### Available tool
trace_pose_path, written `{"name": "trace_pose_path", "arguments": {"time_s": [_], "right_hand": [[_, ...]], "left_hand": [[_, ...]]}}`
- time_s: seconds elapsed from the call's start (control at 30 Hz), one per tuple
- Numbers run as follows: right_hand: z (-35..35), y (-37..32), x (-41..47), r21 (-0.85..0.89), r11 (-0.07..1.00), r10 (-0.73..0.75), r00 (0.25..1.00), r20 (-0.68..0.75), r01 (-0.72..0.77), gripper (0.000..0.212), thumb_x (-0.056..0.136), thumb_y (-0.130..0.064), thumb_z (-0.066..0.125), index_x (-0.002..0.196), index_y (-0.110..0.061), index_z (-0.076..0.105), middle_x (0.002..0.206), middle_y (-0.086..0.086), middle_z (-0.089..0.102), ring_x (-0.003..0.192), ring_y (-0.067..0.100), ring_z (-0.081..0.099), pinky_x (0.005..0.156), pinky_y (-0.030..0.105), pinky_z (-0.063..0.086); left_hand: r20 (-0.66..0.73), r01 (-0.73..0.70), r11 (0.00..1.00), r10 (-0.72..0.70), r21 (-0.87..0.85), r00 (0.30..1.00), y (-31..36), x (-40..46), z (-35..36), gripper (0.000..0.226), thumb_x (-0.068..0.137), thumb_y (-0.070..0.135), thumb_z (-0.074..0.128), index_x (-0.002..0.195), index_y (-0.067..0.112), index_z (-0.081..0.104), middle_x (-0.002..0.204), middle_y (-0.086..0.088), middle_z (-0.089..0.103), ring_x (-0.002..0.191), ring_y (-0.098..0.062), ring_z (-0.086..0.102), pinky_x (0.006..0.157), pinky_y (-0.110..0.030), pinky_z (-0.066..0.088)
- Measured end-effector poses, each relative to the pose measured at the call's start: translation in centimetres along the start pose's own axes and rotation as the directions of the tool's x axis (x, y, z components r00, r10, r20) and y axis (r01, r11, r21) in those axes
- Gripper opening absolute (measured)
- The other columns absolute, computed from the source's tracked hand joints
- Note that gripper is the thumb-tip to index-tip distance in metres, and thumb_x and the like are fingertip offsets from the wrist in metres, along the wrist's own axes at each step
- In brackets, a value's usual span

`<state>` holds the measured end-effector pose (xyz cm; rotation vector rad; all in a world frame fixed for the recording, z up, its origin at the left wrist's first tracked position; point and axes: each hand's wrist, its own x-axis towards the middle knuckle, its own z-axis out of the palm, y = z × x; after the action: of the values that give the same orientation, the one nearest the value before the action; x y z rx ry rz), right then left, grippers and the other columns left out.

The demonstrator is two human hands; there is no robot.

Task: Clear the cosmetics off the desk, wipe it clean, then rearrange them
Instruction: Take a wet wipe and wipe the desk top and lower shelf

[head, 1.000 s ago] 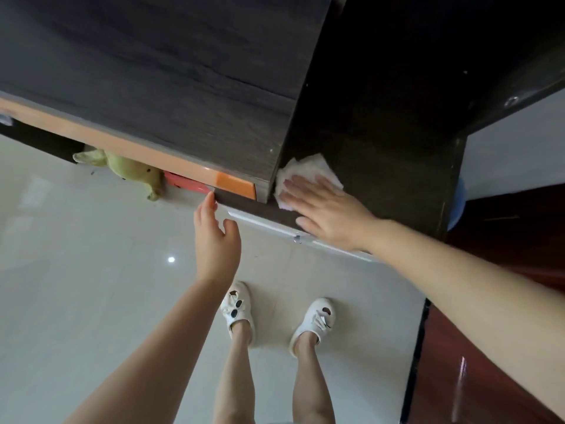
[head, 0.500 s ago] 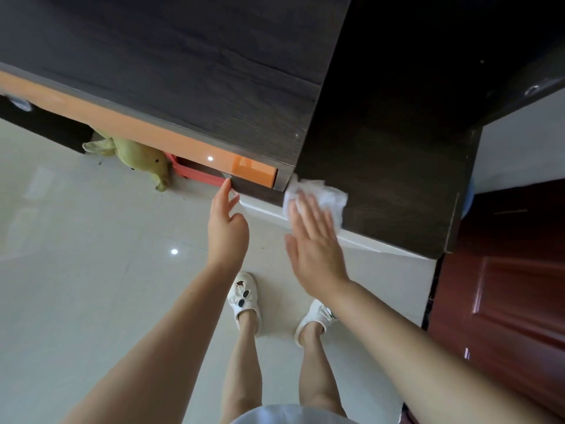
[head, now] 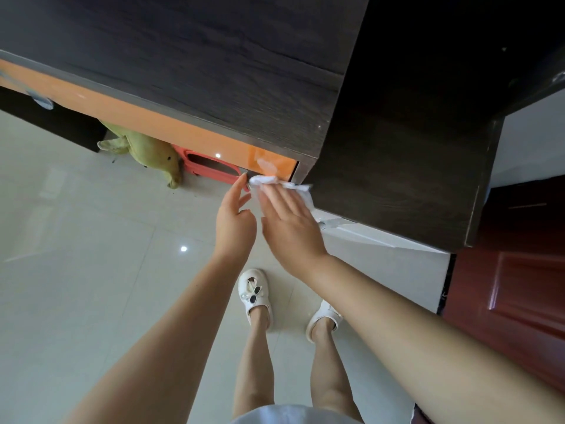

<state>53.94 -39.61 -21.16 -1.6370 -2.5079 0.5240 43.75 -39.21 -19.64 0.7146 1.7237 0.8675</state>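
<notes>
The dark wooden desk (head: 189, 65) fills the top of the view, with a lower dark section (head: 397, 179) to the right. My right hand (head: 290, 221) lies flat with straight fingers over a crumpled white tissue (head: 269, 180), just off the desk's front edge near the orange drawer front (head: 153, 123). My left hand (head: 234, 218) hovers beside it, fingers relaxed and open, holding nothing. No cosmetics are in view.
Under the desk lie a yellow-green plush toy (head: 146, 153) and a red basket (head: 211, 166). A white drawer front (head: 367, 232) sits below the lower section. A red-brown door (head: 519, 270) stands at right. My feet in white shoes (head: 255, 293) stand on pale floor tiles.
My right hand has swept the tissue leftward off the lower dark section, past its front edge, to beside my left hand. The left hand stayed near the drawer corner.
</notes>
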Motion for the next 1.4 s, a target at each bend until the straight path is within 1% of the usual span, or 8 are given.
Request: {"name": "trace_pose_path", "arguments": {"time_s": [0.2,0.33,0.57,0.8,0.97,1.13,1.3,1.4], "right_hand": [[0.3,0.0,1.5,-0.068,0.992,-0.097,0.989,0.112,0.105,0.052,0.087,-0.027,0.032,0.134,-0.008,0.046,0.139,0.006,0.051,0.130,0.021,0.045,0.109,0.036,0.032],[-1.7,7.0,-5.6,-0.184,0.978,-0.065,0.982,0.174,0.098,0.055,0.097,-0.038,0.024,0.144,-0.010,0.026,0.151,0.007,0.032,0.142,0.022,0.024,0.116,0.038,0.011],[-5.2,15.2,-15.3,-0.135,0.884,0.460,0.883,0.091,-0.447,0.058,0.097,-0.045,0.006,0.146,-0.014,0.007,0.153,0.016,0.018,0.142,0.022,0.001,0.116,0.046,0.009],[-6.0,14.8,-4.5,-0.177,0.982,-0.015,0.971,0.239,0.059,0.058,0.094,-0.043,0.014,0.146,-0.024,-0.006,0.156,-0.004,-0.006,0.139,0.010,-0.018,0.115,0.036,-0.014],[-9.6,24.3,-7.9,-0.182,0.903,0.417,0.894,0.163,-0.388,0.062,0.096,-0.046,0.011,0.147,-0.015,-0.004,0.157,0.009,-0.009,0.143,0.020,-0.014,0.115,0.038,-0.010],[-8.0,21.5,-12.6,-0.195,0.906,0.409,0.895,0.179,-0.376,0.072,0.097,-0.049,0.001,0.141,0.002,0.025,0.150,0.023,0.024,0.140,0.035,0.018,0.111,0.048,0.017],[-11.4,27.2,-5.0,-0.127,0.817,0.575,0.812,0.100,-0.563,0.062,0.098,-0.045,0.016,0.147,-0.010,0.001,0.158,0.011,-0.006,0.144,0.022,-0.009,0.119,0.039,-0.001],[-11.2,26.7,-6.3,-0.108,0.825,0.564,0.819,0.103,-0.555,0.063,0.098,-0.045,0.015,0.147,-0.008,0.004,0.158,0.012,-0.002,0.145,0.023,-0.005,0.120,0.041,0.005]], "left_hand": [[-0.016,-0.017,1.000,0.017,0.001,1.000,0.0,0.6,-0.7,0.063,0.073,-0.016,0.026,0.118,0.015,0.056,0.111,-0.001,0.062,0.110,-0.014,0.056,0.095,-0.032,0.045],[-0.117,-0.112,0.959,0.147,0.262,0.982,-0.1,-1.4,1.0,0.057,0.078,-0.014,0.030,0.126,0.011,0.049,0.109,0.001,0.052,0.099,-0.011,0.051,0.085,-0.021,0.039],[0.213,-0.506,0.752,0.460,0.423,0.862,-0.8,-5.1,6.6,0.044,0.077,0.007,0.028,0.110,0.007,0.058,0.105,-0.009,0.057,0.098,-0.020,0.050,0.080,-0.022,0.040],[0.189,-0.603,0.653,0.592,0.458,0.784,2.9,-1.4,12.0,0.040,0.084,0.015,0.032,0.113,0.000,0.056,0.114,-0.020,0.056,0.103,-0.022,0.042,0.092,-0.027,0.031],[0.275,-0.543,0.525,0.503,0.656,0.819,3.6,2.2,14.2,0.036,0.090,0.014,0.041,0.125,0.003,0.048,0.137,-0.016,0.043,0.126,-0.034,0.036,0.106,-0.043,0.030],[0.314,-0.533,0.348,0.520,0.771,0.795,3.2,2.9,14.9,0.039,0.089,0.016,0.038,0.124,0.001,0.047,0.135,-0.022,0.044,0.127,-0.039,0.037,0.112,-0.050,0.023],[0.335,-0.547,0.313,0.529,0.776,0.779,3.4,2.9,15.0,0.045,0.086,0.022,0.030,0.121,0.000,0.047,0.133,-0.024,0.046,0.125,-0.037,0.036,0.111,-0.051,0.023],[0.341,-0.554,0.302,0.539,0.775,0.770,3.3,3.0,15.1,0.045,0.085,0.021,0.030,0.121,0.000,0.047,0.133,-0.023,0.046,0.126,-0.034,0.034,0.111,-0.051,0.022]]}}
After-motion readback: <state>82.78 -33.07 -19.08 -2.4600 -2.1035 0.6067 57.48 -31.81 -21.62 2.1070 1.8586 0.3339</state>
